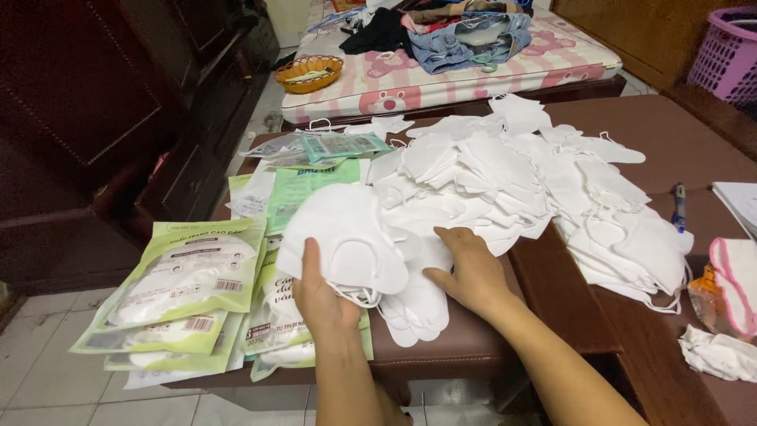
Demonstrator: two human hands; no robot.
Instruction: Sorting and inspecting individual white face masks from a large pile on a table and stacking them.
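Left hand [322, 296] grips a stack of white masks [347, 237] — right hand [467, 268] (fingers spread flat) presses the mask pile [505, 173].

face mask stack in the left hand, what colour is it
Plain white, with white ear loops. The head view shows the face mask stack gripped by the left hand.

White face masks [505, 181]: dozens, too many to count. Green mask packets [185, 284]: about 6 visible. 1 pen [679, 203], 1 orange basket [309, 72], 1 purple basket [729, 51] at 2 o'clock.
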